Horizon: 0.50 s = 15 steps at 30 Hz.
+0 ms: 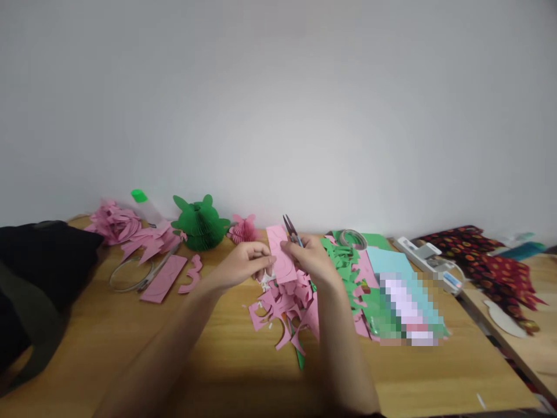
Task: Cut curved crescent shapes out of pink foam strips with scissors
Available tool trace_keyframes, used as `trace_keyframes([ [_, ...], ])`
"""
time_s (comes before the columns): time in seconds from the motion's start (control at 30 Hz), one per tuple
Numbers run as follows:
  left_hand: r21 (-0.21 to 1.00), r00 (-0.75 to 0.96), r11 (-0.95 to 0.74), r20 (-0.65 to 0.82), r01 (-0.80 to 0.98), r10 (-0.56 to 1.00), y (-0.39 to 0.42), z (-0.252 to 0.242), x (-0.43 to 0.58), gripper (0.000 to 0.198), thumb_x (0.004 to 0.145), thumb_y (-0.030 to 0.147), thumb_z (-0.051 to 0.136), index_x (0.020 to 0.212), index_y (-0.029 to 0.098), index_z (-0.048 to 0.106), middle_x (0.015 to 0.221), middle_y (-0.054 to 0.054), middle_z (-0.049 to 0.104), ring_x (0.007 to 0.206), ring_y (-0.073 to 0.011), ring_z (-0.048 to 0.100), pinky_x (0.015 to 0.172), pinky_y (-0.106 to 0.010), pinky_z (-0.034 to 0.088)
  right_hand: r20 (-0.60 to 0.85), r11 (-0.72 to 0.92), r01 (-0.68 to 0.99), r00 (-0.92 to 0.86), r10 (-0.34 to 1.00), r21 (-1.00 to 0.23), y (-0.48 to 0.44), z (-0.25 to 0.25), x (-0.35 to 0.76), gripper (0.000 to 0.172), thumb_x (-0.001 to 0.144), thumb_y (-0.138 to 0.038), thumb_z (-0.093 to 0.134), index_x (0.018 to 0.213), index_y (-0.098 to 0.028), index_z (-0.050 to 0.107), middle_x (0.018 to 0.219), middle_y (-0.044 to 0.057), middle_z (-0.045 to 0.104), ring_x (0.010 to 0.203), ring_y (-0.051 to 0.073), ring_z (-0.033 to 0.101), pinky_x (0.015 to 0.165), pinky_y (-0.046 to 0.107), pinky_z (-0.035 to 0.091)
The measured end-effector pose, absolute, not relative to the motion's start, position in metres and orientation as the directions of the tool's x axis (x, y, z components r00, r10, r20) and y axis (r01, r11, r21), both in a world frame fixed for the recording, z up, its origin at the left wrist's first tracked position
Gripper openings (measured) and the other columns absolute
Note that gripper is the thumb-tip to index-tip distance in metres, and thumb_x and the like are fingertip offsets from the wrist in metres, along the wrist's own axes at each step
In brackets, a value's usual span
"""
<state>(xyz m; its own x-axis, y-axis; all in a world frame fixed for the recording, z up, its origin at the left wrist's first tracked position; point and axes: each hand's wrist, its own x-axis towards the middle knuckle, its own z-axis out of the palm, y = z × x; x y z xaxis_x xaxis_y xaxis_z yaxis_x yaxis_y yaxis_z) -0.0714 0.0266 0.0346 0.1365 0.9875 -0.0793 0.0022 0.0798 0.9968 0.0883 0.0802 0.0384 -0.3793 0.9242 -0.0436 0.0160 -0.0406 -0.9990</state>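
Observation:
My left hand [244,264] pinches the left edge of a pink paper strip [284,269] that has curved lines on it. My right hand [317,262] is closed around a pair of scissors [291,227], whose slightly parted blades point up and away from me. The right thumb rests on the strip as well. Below both hands lies a heap of pink paper scraps [282,299], with a few green bits among them. Left of my left hand are a pink wavy cut-out [194,273] and another pink strip [164,278].
Behind stand a green honeycomb paper figure [201,223], a smaller pink one [244,228] and a green-capped bottle [145,206]. Green scraps [343,261], light blue paper [389,262], a power strip [429,261] and patterned cloth [487,267] lie right. Black fabric [39,278] covers the left.

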Motion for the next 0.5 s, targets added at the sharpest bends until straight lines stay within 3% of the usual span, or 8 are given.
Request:
trace_keyframes([
  [0.23,0.980,0.201,0.185,-0.167,-0.076,0.965,0.029,0.022,-0.073,0.016,0.062,0.024,0.078,0.062,0.015,0.065,0.052,-0.002,0.066,0.046,-0.0119,0.058,0.047,-0.022,0.043,0.101,0.164,0.156,-0.351,0.931,-0.974,0.080,0.036,0.085,0.021,0.067,-0.034,0.069,0.061,-0.017,0.059,0.051,-0.006,0.043,0.047,0.009,0.034,0.042,0.022,0.025],
  [0.3,0.975,0.181,0.192,-0.170,-0.115,0.969,0.030,0.022,-0.075,0.015,0.061,0.024,0.078,0.063,0.014,0.067,0.055,-0.004,0.068,0.047,-0.0129,0.060,0.047,-0.022,0.044,0.167,0.210,0.142,-0.266,0.949,-0.967,0.079,0.037,0.083,0.024,0.069,-0.039,0.069,0.063,-0.017,0.061,0.051,-0.005,0.043,0.046,0.009,0.033,0.042,0.022,0.025],
  [0.4,0.965,0.020,0.137,-0.136,-0.226,0.991,0.030,0.023,-0.077,0.017,0.067,0.029,0.075,0.067,0.014,0.066,0.063,-0.004,0.072,0.056,-0.0116,0.064,0.053,-0.020,0.046,0.175,0.176,0.004,-0.084,0.981,-0.984,0.076,0.040,0.081,0.035,0.076,-0.052,0.062,0.068,-0.018,0.060,0.046,-0.008,0.033,0.040,0.008,0.025,0.038,0.022,0.020],
  [0.5,0.912,-0.158,0.044,-0.118,-0.407,0.980,0.029,0.025,-0.077,0.021,0.068,0.033,0.074,0.071,0.016,0.063,0.073,-0.004,0.074,0.068,-0.0126,0.069,0.062,-0.021,0.049,0.097,0.084,-0.099,-0.130,0.987,-0.992,0.069,0.041,0.074,0.048,0.080,-0.065,0.050,0.068,-0.019,0.056,0.044,-0.010,0.025,0.036,0.007,0.019,0.036,0.022,0.014],
])
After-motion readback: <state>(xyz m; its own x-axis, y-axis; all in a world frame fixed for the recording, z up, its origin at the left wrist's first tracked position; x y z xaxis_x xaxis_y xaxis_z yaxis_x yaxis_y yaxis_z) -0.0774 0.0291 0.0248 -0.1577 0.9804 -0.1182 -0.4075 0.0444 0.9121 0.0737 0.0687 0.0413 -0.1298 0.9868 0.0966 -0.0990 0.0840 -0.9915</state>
